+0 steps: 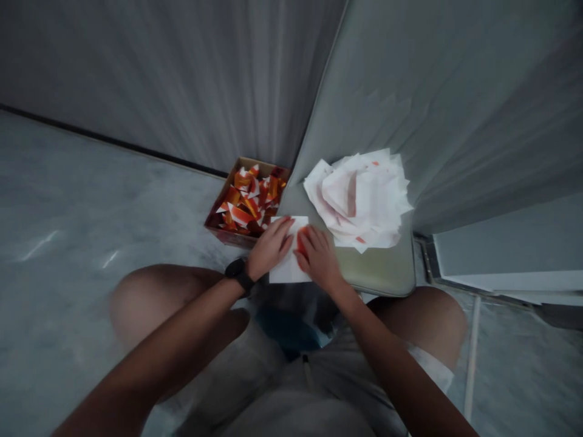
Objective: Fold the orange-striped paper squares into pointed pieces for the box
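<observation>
A white sheet of paper [288,272] lies at the front left of a padded chair seat [378,267], before my body. My left hand [271,246] rests on the sheet's left part, fingers stretched out over it. On the sheet's right part, my right hand [321,255] lies with its fingertips over a small orange-red piece [301,240]; its thumb is apart from the fingers. My fingers partly hide this piece, and I cannot tell whether it is printed on the sheet or separate. Behind my right hand is a loose pile of white papers [373,200], some with orange-red marks.
Left of the seat stands an open cardboard box [228,235] full of shiny orange, red and white pieces. Grey curtain-like panels [182,79] rise behind it. The chair's backrest [364,103] stands behind the pile. My knees flank the seat, above a grey floor [68,212].
</observation>
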The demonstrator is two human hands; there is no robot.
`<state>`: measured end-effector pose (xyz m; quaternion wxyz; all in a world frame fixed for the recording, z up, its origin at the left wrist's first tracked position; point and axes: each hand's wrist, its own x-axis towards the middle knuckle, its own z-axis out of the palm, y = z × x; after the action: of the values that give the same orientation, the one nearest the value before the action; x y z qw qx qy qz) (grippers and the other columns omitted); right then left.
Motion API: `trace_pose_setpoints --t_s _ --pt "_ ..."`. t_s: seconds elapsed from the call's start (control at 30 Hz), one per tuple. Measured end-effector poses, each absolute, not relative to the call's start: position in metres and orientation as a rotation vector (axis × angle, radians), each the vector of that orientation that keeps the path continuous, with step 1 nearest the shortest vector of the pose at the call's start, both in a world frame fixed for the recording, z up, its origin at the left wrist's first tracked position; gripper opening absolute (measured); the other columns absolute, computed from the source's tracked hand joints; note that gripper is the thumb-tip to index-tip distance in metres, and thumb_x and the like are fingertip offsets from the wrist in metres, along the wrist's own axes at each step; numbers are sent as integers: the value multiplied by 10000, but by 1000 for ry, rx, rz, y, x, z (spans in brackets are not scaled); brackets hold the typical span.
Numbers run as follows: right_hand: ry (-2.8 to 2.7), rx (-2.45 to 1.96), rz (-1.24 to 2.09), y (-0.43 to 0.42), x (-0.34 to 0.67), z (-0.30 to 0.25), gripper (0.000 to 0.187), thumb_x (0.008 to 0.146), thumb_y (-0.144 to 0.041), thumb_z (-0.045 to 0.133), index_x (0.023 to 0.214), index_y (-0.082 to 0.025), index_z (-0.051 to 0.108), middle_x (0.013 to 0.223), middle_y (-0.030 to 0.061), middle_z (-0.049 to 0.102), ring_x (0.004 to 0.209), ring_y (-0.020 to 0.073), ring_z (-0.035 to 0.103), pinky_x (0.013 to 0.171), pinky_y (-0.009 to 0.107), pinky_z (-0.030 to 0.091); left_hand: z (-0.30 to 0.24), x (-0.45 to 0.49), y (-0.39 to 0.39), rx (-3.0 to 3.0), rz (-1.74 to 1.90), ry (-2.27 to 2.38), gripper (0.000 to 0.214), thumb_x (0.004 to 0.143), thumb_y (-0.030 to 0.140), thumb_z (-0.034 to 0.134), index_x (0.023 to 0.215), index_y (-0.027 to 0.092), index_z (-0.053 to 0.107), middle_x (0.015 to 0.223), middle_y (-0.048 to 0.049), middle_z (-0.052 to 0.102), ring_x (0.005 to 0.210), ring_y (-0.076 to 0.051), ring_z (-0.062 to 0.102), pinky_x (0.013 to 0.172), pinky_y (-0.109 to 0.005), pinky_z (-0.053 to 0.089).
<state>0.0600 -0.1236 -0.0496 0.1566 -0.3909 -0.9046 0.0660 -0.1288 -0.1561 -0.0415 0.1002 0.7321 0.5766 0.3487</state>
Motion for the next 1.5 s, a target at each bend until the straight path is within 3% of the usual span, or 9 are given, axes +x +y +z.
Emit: trace_pose_setpoints --t_s 0.17,0.27,0.43,0.5,0.6,0.77,1.07,1.27,1.5 --pt "-2614 -1116 167 -127 60 -55 551 992 -369 479 1460 -77 480 1548 202 431 1474 335 317 1208 554 220 -42 -129 -155 2454 738 1529 479 1037 304 351 1488 180 455 1545 -98 468 1503 -237 307 1250 -481 261" --pt "-2570 -1109 306 -127 64 -50 551 974 -338 483 1447 -56 484 1518 216 464 1439 328 377 1191 529 276 -46 -128 -156 2486 613 1553 550 1050 350 297 1553 132 345 1581 -115 414 1520 -241 267 1261 -487 202" --pt "-2101 -1521 596 -114 59 -32 427 941 -287 462 1288 -95 620 1135 181 720 1061 276 662 969 417 499 -48 -130 -159 2530 576 1537 649 1024 461 367 1577 130 288 1607 -140 356 1532 -265 230 1257 -496 178" --pt "-1985 -1698 690 -102 52 -24 398 905 -332 538 1213 -114 662 999 151 749 939 265 694 873 377 526 -47 -131 -159 2537 581 1529 661 1020 481 376 1576 134 292 1605 -144 360 1531 -267 235 1257 -496 174" --pt "-1966 -1888 755 -83 40 -12 376 851 -381 632 1100 -109 706 971 157 754 916 272 705 804 347 525 -45 -132 -157 2535 575 1520 685 1012 513 379 1571 125 300 1601 -157 361 1525 -271 252 1256 -498 168" --pt "-2036 -1906 875 -68 31 -5 232 839 -333 643 923 -143 746 876 109 768 850 238 716 723 293 508 -45 -132 -155 2533 612 1515 695 1004 529 392 1550 103 334 1588 -184 375 1507 -272 299 1252 -500 189" --pt "-2082 -1764 924 -63 55 -8 146 850 -235 626 898 -151 734 859 57 758 817 177 688 730 252 480 -39 -116 -147 2535 538 1567 575 1038 430 321 1518 124 400 1581 -127 410 1499 -252 317 1252 -480 185" --pt "-2135 -1783 633 -66 44 -11 203 913 -286 565 971 -164 717 865 88 742 804 217 671 717 299 472 -39 -117 -139 2444 587 1713 770 911 613 526 1510 139 423 1562 -159 429 1479 -342 335 1235 -546 182" --pt "-2139 -1413 475 -75 41 -31 312 960 -235 456 1084 -165 734 1057 136 719 991 257 633 899 383 492 -43 -123 -136 2410 609 1764 888 839 705 564 1534 178 395 1573 -139 416 1494 -388 279 1235 -607 106"
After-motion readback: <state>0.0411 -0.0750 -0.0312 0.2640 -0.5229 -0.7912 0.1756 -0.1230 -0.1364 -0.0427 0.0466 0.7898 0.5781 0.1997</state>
